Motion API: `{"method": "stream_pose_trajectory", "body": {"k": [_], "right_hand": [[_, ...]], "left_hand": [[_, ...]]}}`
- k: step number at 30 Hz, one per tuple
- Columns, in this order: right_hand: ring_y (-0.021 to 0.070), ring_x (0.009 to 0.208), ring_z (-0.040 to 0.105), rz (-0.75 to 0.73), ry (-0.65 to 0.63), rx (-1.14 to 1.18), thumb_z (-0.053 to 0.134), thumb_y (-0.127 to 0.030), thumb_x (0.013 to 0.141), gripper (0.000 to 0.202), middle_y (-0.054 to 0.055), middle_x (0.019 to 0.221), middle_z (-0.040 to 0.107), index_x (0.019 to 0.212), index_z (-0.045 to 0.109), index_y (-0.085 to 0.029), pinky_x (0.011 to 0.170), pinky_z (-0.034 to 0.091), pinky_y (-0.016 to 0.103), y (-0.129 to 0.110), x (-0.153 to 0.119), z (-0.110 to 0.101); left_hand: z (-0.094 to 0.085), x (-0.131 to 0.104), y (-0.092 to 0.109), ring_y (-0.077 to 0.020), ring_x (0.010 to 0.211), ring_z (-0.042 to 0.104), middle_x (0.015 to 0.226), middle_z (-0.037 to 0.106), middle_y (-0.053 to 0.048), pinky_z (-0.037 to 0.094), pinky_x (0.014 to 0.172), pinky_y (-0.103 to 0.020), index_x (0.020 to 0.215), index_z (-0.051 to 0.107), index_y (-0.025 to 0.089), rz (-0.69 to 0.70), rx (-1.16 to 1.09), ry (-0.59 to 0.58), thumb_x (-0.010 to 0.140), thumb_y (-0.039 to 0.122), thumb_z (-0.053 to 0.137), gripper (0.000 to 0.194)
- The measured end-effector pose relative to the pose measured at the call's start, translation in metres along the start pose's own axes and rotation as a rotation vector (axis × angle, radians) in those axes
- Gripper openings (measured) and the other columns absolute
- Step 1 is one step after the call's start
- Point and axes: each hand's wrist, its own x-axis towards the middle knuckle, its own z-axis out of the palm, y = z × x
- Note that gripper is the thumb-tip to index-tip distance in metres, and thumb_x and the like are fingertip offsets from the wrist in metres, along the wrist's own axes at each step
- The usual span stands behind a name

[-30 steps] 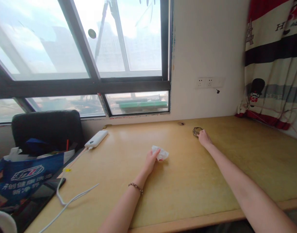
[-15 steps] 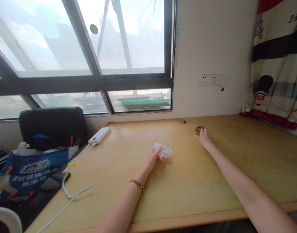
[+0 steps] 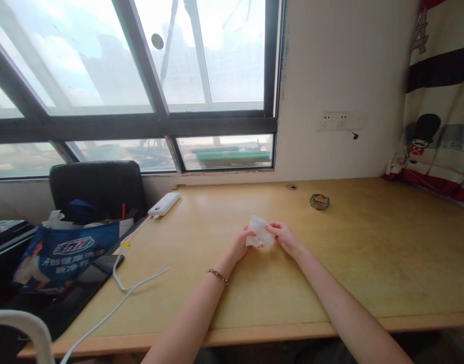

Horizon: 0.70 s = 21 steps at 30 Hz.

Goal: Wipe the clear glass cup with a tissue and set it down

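A crumpled white tissue [image 3: 261,231] is held between both hands above the middle of the wooden desk [image 3: 201,283]. My left hand [image 3: 241,243] grips its left side with thumb and fingers, and a beaded bracelet [image 3: 218,276] circles that wrist. On the right side, my right hand [image 3: 286,237] pinches the tissue's edge. A dark, patterned ring-shaped object, perhaps an ashtray [image 3: 319,202], rests on the desk farther back to the right, apart from both hands.
A white power bank [image 3: 164,204] with a white cable [image 3: 122,302] lies along the desk's left side. Beyond that edge are a blue bag [image 3: 71,253] and a black chair [image 3: 97,184]. A cable hole [image 3: 291,187] is near the wall; a curtain [image 3: 440,101] hangs right.
My right hand has let go of the dark ring-shaped object, moved left, and taken hold of the tissue. The left hand still holds the tissue. The view has shifted slightly.
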Motion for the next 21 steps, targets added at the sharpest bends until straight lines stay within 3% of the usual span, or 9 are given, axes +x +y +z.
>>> {"method": "stream_pose_trajectory", "body": {"k": [4,8,12,16,21], "right_hand": [[0.0122,0.057,0.055,-0.015,0.131,0.072,0.071,-0.035,0.052,0.029,0.001,0.066,0.062,0.072,0.061,-0.015,0.056,0.042,0.024,-0.002,0.001,-0.014],[0.0126,0.059,0.056,-0.023,0.091,0.067,0.071,-0.031,0.052,0.031,0.001,0.072,0.063,0.077,0.06,-0.017,0.054,0.043,0.023,-0.006,-0.002,-0.013],[0.0139,0.06,0.057,-0.036,0.048,0.019,0.072,-0.031,0.05,0.034,0.001,0.072,0.064,0.078,0.06,-0.017,0.055,0.043,0.024,-0.009,-0.005,-0.008],[0.0153,0.061,0.058,-0.075,0.136,0.042,0.072,-0.031,0.05,0.036,0.001,0.071,0.064,0.08,0.058,-0.017,0.056,0.045,0.026,-0.009,-0.002,-0.012],[0.0144,0.061,0.059,-0.077,0.239,0.153,0.069,-0.032,0.056,0.035,0.001,0.073,0.064,0.085,0.056,-0.019,0.054,0.046,0.025,-0.008,0.002,-0.019]], "left_hand": [[0.001,0.002,0.003,-0.0169,0.064,0.056,0.082,0.063,-0.008,0.043,0.052,-0.026,0.095,0.059,0.013,-0.061,0.014,-0.049,0.067,0.03,0.052,0.034],[0.004,0.007,0.001,-0.0181,0.067,0.057,0.081,0.065,-0.01,0.042,0.06,-0.026,0.092,0.062,0.008,-0.06,0.003,-0.006,0.071,0.049,0.048,0.048],[0.004,0.007,-0.006,-0.0171,0.063,0.058,0.079,0.065,-0.01,0.042,0.057,-0.024,0.087,0.063,0.007,-0.03,0.126,0.07,0.062,0.038,0.064,0.04],[0.003,0.004,-0.007,-0.0185,0.07,0.06,0.087,0.065,-0.011,0.044,0.061,-0.025,0.09,0.062,0.007,-0.024,0.161,0.016,0.058,0.03,0.068,0.04],[0.001,0.006,-0.009,-0.0189,0.069,0.06,0.083,0.065,-0.012,0.045,0.064,-0.027,0.087,0.062,0.007,-0.001,0.12,0.051,0.058,0.03,0.068,0.038]]}}
